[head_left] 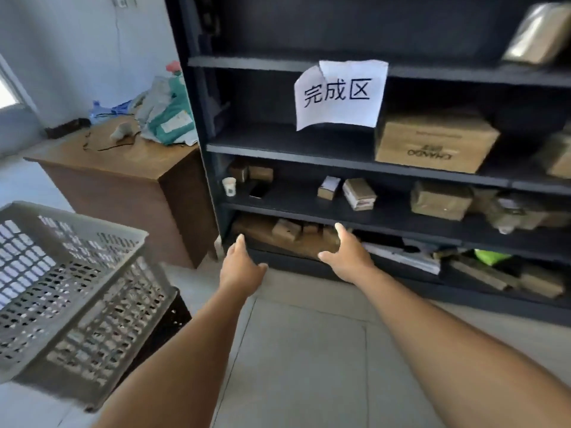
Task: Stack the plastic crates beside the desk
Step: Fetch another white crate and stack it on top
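With the left hand [242,267] and right hand [346,257] spread and empty, the grey perforated plastic crate [71,273], sitting askew on a dark crate [167,319] near the brown wooden desk [123,180], could slip off.

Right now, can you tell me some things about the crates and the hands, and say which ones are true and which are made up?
1. Both hands are empty. True: the left hand and the right hand are open with nothing in their grip.
2. The grey crate sits on a black crate. True.
3. The grey crate is full of boxes. False: nothing shows inside it.
4. The paper sign hangs on the wooden desk. False: it hangs on the dark shelf unit.
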{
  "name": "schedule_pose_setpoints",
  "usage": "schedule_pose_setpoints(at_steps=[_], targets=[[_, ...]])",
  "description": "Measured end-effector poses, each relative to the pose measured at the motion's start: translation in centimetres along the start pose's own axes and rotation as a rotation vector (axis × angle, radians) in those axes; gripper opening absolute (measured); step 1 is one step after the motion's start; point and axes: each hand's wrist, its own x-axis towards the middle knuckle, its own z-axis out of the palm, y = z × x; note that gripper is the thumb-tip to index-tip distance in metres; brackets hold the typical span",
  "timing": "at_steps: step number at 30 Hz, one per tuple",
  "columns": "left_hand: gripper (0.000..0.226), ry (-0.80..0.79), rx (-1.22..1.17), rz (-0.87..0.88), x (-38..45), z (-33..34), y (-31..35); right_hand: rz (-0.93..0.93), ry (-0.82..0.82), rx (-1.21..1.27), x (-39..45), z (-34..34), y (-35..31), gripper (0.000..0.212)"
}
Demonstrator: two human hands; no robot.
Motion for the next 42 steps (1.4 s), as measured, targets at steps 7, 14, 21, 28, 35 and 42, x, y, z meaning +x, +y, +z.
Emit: schedule_pose_setpoints(at_steps=[7, 14, 21, 28, 35, 42], targets=[[0.085, -0.253, 0.067, 0.276, -7.2, 13.7, 13.4, 0.271, 0.211, -0.004, -6.8, -12.6, 15.9, 0.079], [0.086, -0.484, 0.149, 0.523, -19.1, 27.6, 25.2, 0.48, 0.407, -0.007, -18.0, -23.8, 31.9, 0.08], [0.089, -0.686, 0.243, 0.771, -30.8, 39.9, 34.1, 0.723, 0.582, 0.036, -29.5, -31.5, 44.3, 0.082], [0.09, -0.836, 0.318, 0.997, -38.8, 50.2, 41.2, 0.926, 0.791, 0.111, -36.4, -36.0, 53.0, 0.079], [0.09, -0.988, 0.397, 1.162, -43.7, 60.3, 47.6, 1.158, 0.948, 0.13, -39.2, -39.6, 59.6, 0.068], [0.089, -1.138, 0.486, 1.268, -48.3, 67.3, 48.6, 1.371, 0.976, 0.19, -42.4, -40.5, 65.6, 0.081]])
